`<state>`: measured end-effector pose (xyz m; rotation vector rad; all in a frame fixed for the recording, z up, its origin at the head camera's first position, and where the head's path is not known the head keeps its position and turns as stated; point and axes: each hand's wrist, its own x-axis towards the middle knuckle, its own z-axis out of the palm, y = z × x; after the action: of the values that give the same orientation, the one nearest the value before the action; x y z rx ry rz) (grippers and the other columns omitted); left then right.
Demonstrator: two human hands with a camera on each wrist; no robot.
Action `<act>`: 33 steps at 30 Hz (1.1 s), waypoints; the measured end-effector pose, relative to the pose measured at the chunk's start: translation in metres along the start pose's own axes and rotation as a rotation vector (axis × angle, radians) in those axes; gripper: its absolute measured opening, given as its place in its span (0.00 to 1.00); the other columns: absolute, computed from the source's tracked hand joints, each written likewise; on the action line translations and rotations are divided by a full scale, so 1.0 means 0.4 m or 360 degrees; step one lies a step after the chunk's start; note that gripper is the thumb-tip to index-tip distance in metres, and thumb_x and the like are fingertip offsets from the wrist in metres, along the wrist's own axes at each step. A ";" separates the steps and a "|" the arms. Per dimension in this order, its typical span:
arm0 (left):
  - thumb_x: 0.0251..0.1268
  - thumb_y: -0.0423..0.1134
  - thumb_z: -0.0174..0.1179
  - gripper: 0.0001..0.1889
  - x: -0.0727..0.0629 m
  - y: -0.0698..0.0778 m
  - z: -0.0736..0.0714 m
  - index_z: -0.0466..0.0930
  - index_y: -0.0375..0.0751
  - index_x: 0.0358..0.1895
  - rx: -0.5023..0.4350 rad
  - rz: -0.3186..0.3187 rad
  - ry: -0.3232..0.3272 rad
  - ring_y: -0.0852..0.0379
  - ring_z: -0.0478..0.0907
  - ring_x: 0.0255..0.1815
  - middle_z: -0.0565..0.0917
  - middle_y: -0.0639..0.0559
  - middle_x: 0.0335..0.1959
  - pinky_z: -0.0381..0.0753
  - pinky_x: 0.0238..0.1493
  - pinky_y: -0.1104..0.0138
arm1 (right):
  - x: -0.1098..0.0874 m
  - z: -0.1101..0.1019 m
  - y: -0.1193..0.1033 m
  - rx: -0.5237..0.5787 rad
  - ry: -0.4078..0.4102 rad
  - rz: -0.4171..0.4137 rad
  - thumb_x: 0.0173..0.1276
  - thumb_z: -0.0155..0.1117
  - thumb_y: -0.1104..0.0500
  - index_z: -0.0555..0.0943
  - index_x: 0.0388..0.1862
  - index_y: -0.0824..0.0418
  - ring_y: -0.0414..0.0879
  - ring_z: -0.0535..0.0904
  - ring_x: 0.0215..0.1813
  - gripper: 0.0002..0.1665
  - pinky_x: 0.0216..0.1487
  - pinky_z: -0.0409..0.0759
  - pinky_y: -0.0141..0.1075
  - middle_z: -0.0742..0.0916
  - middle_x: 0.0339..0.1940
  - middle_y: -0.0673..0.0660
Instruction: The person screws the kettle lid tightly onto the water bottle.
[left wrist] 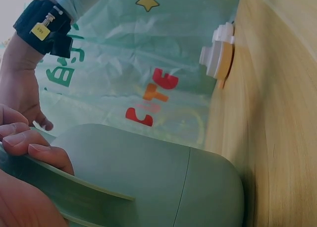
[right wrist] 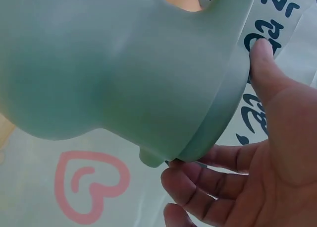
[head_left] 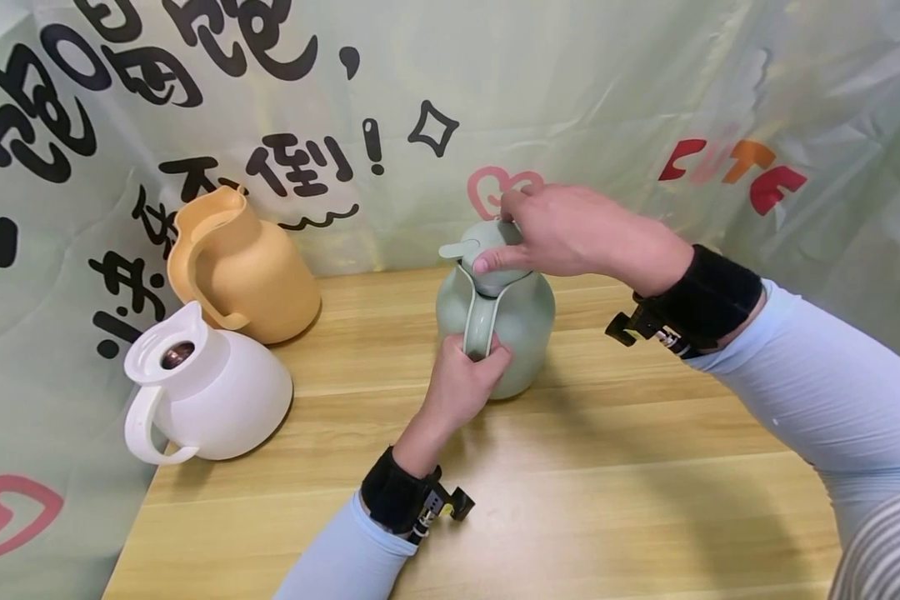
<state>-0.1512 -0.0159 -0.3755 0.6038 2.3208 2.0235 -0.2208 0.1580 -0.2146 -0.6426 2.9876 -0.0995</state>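
Note:
A sage-green thermos jug (head_left: 525,333) stands upright on the wooden table. My left hand (head_left: 465,379) grips its handle (head_left: 482,321), fingers wrapped round it, as the left wrist view also shows from close by. Above, my right hand (head_left: 570,229) holds the jug's green lid (head_left: 504,279), which sits in the neck with a flat tab sticking out to the left. In the right wrist view, the thumb lies on one side of the lid (right wrist: 225,103) and the fingers curl at the opposite edge. The fingers' far side is hidden in the head view.
To the left stand a white jug (head_left: 225,400), its top uncovered, and behind it an orange jug (head_left: 277,279). A printed sheet (head_left: 607,83) hangs behind the wooden table (head_left: 570,517). White and orange round pieces (left wrist: 218,56) lie on the table in the left wrist view.

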 end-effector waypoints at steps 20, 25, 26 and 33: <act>0.58 0.36 0.58 0.14 -0.002 -0.001 0.001 0.71 0.42 0.16 -0.0007 -0.0016 0.0001 0.61 0.61 0.16 0.65 0.59 0.12 0.62 0.23 0.68 | 0.001 0.021 0.044 0.0483 -0.0004 -0.0247 0.67 0.71 0.44 0.71 0.64 0.58 0.50 0.79 0.54 0.33 0.60 0.74 0.44 0.83 0.55 0.56; 0.58 0.35 0.58 0.13 -0.002 0.000 0.001 0.72 0.41 0.16 0.0019 -0.0002 0.0017 0.62 0.62 0.16 0.65 0.59 0.12 0.63 0.23 0.69 | 0.004 0.028 0.043 0.0406 0.0088 -0.0177 0.66 0.70 0.32 0.71 0.60 0.62 0.52 0.76 0.55 0.41 0.61 0.73 0.46 0.80 0.55 0.58; 0.58 0.35 0.58 0.13 -0.002 0.001 0.001 0.72 0.42 0.16 0.0021 -0.0002 0.0018 0.62 0.62 0.16 0.66 0.60 0.12 0.64 0.23 0.69 | 0.004 0.030 0.043 0.0381 0.0107 -0.0167 0.66 0.69 0.31 0.71 0.58 0.62 0.52 0.76 0.55 0.41 0.60 0.73 0.46 0.80 0.54 0.58; 0.59 0.35 0.58 0.14 -0.002 -0.001 0.002 0.72 0.41 0.16 0.0048 -0.0007 0.0026 0.63 0.62 0.16 0.66 0.60 0.11 0.64 0.22 0.69 | -0.002 0.028 0.042 0.0282 0.0169 -0.0131 0.71 0.62 0.30 0.74 0.53 0.60 0.52 0.76 0.49 0.36 0.53 0.74 0.44 0.79 0.52 0.57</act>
<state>-0.1505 -0.0154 -0.3764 0.5851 2.3637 2.0030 -0.2256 0.1731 -0.2269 -0.7612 3.0047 -0.4110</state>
